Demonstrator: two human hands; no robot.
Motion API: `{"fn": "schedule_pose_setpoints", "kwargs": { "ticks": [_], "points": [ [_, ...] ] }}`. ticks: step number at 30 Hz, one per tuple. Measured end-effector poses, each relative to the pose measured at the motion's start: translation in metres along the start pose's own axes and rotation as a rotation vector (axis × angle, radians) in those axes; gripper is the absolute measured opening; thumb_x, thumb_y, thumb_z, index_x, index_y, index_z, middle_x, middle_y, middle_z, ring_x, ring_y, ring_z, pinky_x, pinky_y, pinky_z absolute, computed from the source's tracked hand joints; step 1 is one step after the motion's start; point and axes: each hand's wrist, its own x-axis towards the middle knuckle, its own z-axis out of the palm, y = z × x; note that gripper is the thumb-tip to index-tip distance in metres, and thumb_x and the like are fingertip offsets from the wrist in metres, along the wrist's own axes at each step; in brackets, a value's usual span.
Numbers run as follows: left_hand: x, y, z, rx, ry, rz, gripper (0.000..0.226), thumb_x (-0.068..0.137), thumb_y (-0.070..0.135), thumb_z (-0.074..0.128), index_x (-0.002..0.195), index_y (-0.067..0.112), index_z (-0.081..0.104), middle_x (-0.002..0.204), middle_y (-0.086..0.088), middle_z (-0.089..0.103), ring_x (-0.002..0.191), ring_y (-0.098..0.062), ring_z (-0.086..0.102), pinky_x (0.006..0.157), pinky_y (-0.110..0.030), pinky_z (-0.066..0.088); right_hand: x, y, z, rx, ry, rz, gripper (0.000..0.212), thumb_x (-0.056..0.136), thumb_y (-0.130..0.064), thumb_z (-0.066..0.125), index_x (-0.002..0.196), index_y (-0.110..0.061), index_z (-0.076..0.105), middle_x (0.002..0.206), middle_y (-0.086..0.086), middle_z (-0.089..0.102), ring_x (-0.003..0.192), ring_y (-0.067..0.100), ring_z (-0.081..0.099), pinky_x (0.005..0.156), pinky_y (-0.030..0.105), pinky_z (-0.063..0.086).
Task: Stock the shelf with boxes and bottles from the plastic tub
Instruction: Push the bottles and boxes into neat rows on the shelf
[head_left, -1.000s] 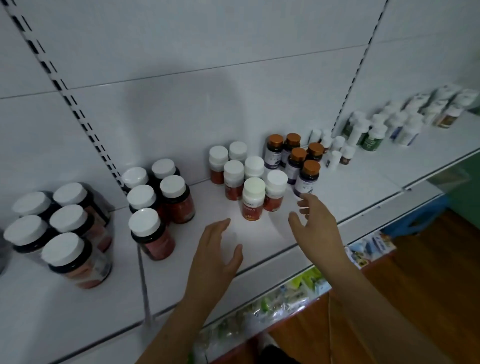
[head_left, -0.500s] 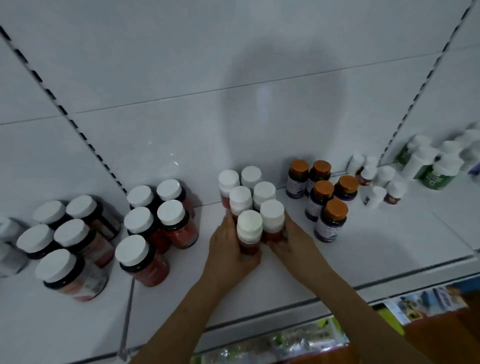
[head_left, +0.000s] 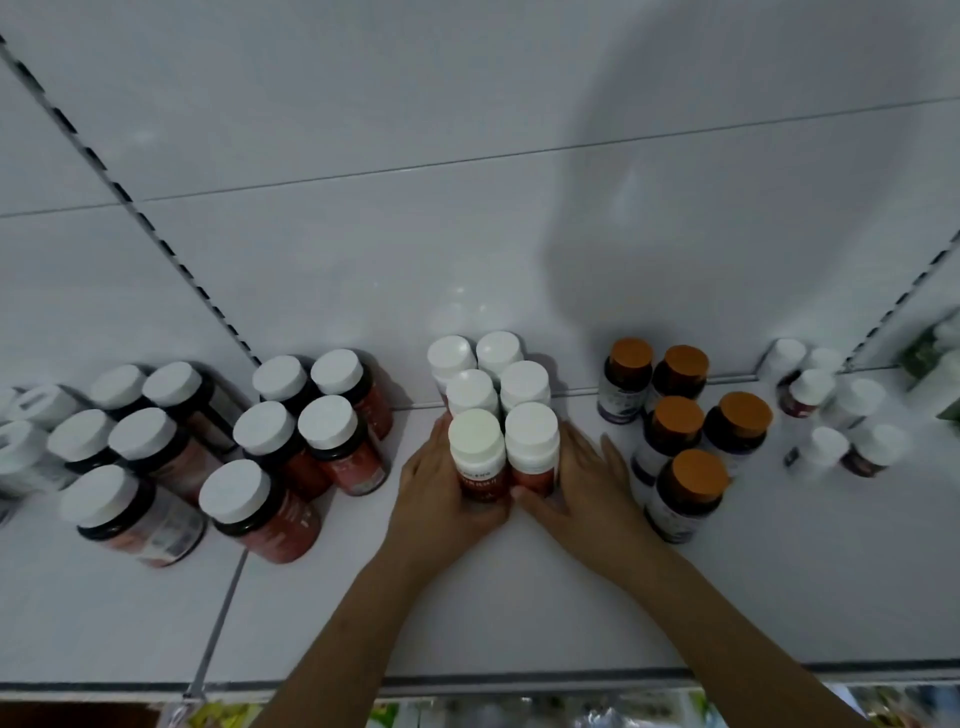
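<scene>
You are looking down on a white shelf (head_left: 519, 597) backed by pale panels, with dark slotted uprights running up the back wall at the left and far right. A seam in the shelf runs toward the front edge at the lower left, and below the front lip some colourful packaging shows, too blurred to read.

In the middle stands a cluster of six white-capped red bottles (head_left: 498, 410) in two columns, reaching back to the wall. Your left hand (head_left: 441, 499) curls round the front left bottle (head_left: 478, 457), thumb across its base, and your right hand (head_left: 576, 488) wraps the front right bottle (head_left: 532, 447) the same way, so both front bottles are gripped from their outer sides.

To the left sit larger dark jars with white lids (head_left: 291, 436), several leaning, and more of them further left (head_left: 130, 452). To the right are five orange-capped bottles (head_left: 680, 431), just beside your right hand, then small white-capped bottles (head_left: 836, 415) near the right upright.

Half a second ago your hands were already round this front pair; now the view is closer and more overhead, and the cluster looks pressed tighter together. A second ago both hands were spread and held short of the bottles, touching nothing
</scene>
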Motion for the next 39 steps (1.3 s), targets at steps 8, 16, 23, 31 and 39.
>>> {"fn": "schedule_pose_setpoints", "kwargs": {
  "ticks": [8, 16, 23, 31, 39],
  "points": [
    [0.010, -0.009, -0.010, -0.013, -0.047, -0.027, 0.066, 0.061, 0.053, 0.075, 0.121, 0.029, 0.056, 0.115, 0.018, 0.056, 0.109, 0.005, 0.050, 0.086, -0.012, 0.036, 0.005, -0.001, -0.002, -0.087, -0.023, -0.059, 0.106, 0.074, -0.091, 0.020, 0.158, -0.028, 0.003, 0.164, -0.011, 0.016, 0.152, 0.010, 0.003, 0.122, 0.046, -0.003],
    [0.006, -0.020, 0.000, 0.070, -0.061, -0.021, 0.071, 0.063, 0.060, 0.069, 0.126, 0.031, 0.053, 0.120, 0.018, 0.056, 0.114, -0.003, 0.051, 0.097, -0.014, 0.026, 0.003, 0.003, 0.007, -0.180, 0.018, -0.061, 0.104, 0.078, -0.088, 0.015, 0.158, -0.022, 0.008, 0.163, -0.005, 0.021, 0.152, 0.013, 0.007, 0.123, 0.047, -0.002],
    [0.007, -0.019, 0.000, 0.095, -0.101, 0.005, 0.086, 0.067, 0.065, 0.067, 0.143, 0.035, 0.040, 0.139, 0.013, 0.048, 0.129, -0.007, 0.043, 0.105, -0.019, 0.025, 0.005, 0.001, 0.006, -0.182, 0.017, -0.043, 0.109, 0.075, -0.092, 0.013, 0.158, -0.022, 0.010, 0.164, -0.002, 0.019, 0.152, 0.016, 0.009, 0.123, 0.045, -0.001],
    [-0.019, -0.023, 0.010, 0.186, -0.048, 0.008, 0.090, 0.086, 0.076, 0.048, 0.155, 0.022, 0.025, 0.158, 0.003, 0.031, 0.148, -0.015, 0.023, 0.118, -0.039, 0.025, 0.000, 0.000, 0.003, -0.127, 0.015, -0.049, 0.108, 0.079, -0.084, 0.022, 0.158, -0.015, -0.002, 0.167, 0.003, 0.003, 0.153, 0.016, 0.004, 0.124, 0.042, 0.003],
    [-0.021, -0.025, 0.011, 0.256, -0.087, -0.033, 0.087, 0.088, 0.078, 0.033, 0.156, 0.026, 0.020, 0.162, 0.005, 0.025, 0.151, -0.014, 0.016, 0.119, -0.043, 0.021, 0.001, -0.001, 0.004, -0.189, 0.027, -0.061, 0.111, 0.075, -0.091, 0.009, 0.158, -0.017, 0.010, 0.163, 0.002, 0.024, 0.151, 0.019, 0.016, 0.124, 0.042, 0.005]
  ]
}}
